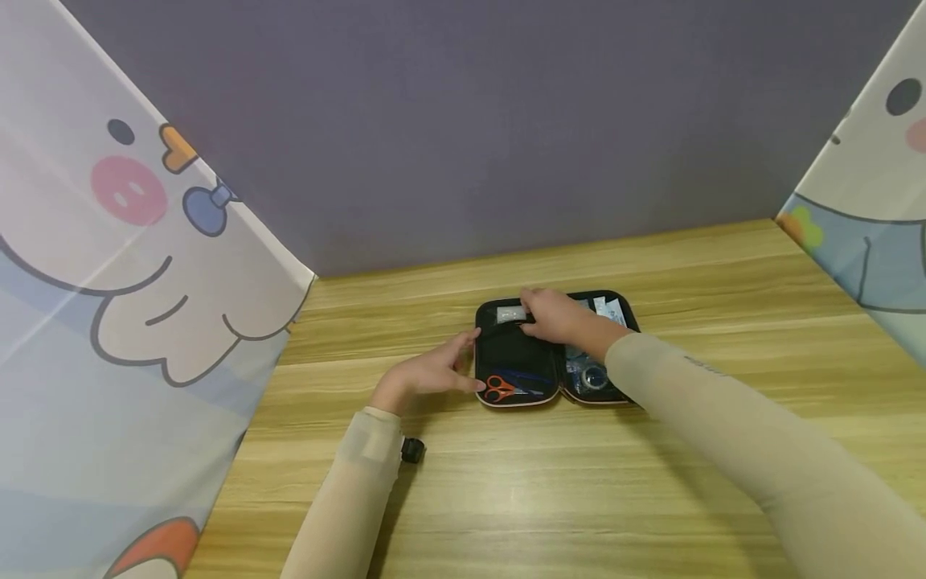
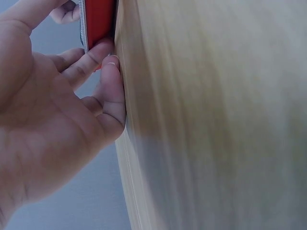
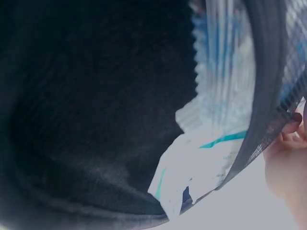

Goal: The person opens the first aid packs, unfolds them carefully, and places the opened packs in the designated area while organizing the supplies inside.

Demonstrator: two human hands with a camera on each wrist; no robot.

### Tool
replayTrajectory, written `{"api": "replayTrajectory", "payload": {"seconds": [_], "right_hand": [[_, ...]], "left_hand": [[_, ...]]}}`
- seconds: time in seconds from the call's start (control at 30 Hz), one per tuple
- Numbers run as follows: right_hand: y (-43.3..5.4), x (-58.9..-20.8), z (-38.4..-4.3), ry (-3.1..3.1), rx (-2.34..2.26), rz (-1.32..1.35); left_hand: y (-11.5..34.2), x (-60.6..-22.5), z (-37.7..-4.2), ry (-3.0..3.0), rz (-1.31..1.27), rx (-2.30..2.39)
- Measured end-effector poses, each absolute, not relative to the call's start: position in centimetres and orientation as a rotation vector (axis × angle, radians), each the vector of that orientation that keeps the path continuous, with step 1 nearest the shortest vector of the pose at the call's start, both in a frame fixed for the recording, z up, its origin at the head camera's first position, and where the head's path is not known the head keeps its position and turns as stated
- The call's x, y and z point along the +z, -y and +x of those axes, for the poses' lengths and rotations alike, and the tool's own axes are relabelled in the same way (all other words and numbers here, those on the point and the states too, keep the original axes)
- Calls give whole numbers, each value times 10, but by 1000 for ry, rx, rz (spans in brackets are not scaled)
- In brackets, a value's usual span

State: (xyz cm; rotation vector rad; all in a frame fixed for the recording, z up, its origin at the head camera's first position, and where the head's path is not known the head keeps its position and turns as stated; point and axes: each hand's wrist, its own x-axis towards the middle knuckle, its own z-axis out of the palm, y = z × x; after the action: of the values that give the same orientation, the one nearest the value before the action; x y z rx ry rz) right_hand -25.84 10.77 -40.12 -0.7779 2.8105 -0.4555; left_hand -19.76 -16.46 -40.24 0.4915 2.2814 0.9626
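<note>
A zip case [image 1: 515, 346], red outside and black inside, lies unfolded on the table. My left hand [image 1: 434, 370] is at its left edge, thumb and fingers apart; in the left wrist view, fingertips rest against the red side [image 2: 98, 19]. Across the case reaches my right hand [image 1: 557, 314], its fingers pinching the edge of a mesh pocket [image 3: 261, 148] beside a white packet [image 1: 510, 314]. Orange-handled scissors [image 1: 499, 390] lie in the left half, near a slim blue item [image 1: 524, 375]. The right half, partly hidden by my right arm, holds white-and-teal packets [image 3: 206, 158] and a roll [image 1: 594, 376].
Wood-grain table [image 1: 506, 482] extends around the case. A grey panel [image 1: 492, 137] stands behind it, with cartoon-printed fabric [image 1: 145, 265] along the left and more on the right. A small black device [image 1: 412, 450] sits at my left wrist.
</note>
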Motion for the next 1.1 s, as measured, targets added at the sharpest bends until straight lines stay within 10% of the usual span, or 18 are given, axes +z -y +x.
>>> {"api": "replayTrajectory", "payload": {"seconds": [1.1], "right_hand": [[-209,-362,-219,-2456,-1230,-543]], "left_hand": [[165,-405,-198,-2293,493,928]]}}
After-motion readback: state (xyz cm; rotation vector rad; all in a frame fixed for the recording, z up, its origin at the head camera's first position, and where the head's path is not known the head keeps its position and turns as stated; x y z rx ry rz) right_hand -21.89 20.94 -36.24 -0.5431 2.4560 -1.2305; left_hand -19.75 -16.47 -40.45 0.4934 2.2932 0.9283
